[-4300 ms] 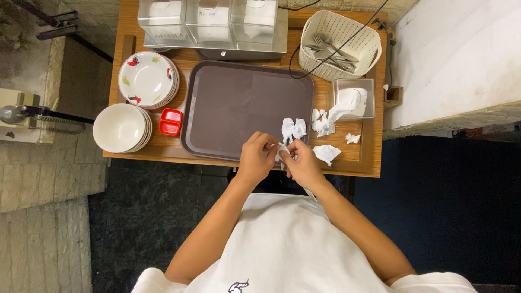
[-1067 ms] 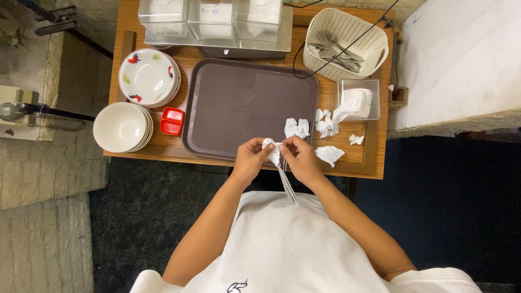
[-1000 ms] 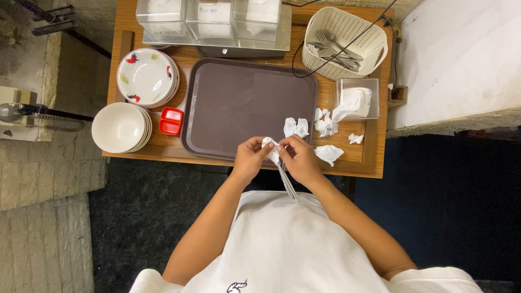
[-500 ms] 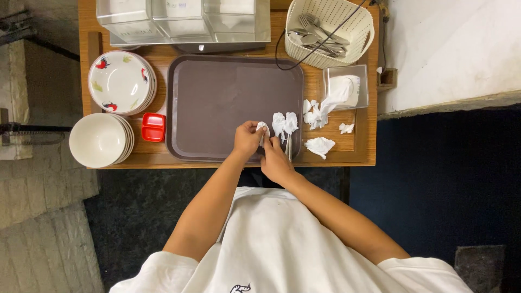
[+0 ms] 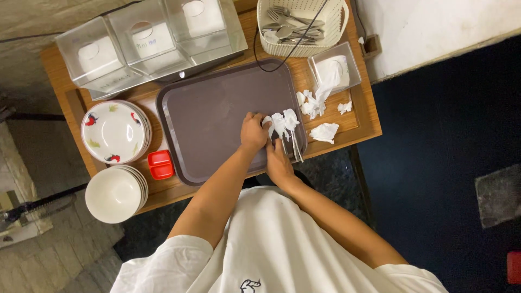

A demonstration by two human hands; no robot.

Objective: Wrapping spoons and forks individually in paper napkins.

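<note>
- Head view, far left: a stack of white bowls (image 5: 116, 193) and, above it, a stack of painted plates (image 5: 115, 132), with a small red dish (image 5: 161, 164) tucked between them and the tray. None of it is touched.
- Moving right, the brown tray (image 5: 211, 116) fills the middle of the wooden table (image 5: 362, 116), clear boxes (image 5: 149, 40) lined up behind it.
- On the tray's right side, the left hand (image 5: 253, 133) presses down, fingers curled onto the edge of a white napkin (image 5: 282, 123).
- Just right and nearer the body, the right hand (image 5: 278, 161) sits at the tray's near edge; I cannot tell how its fingers are set.
- The napkin lies spread over metal cutlery (image 5: 296, 147), whose thin handles poke out toward the tray's edge.
- Handling, I reckon: the napkin is light, soft, tears easily, so pinch it gently at a corner; the cutlery is stiff, smooth and slippery, best gripped at mid-handle.
- Further right, crumpled tissues (image 5: 325, 132) litter the table, beside a tissue holder (image 5: 334, 71) and a white basket of cutlery (image 5: 302, 24).
</note>
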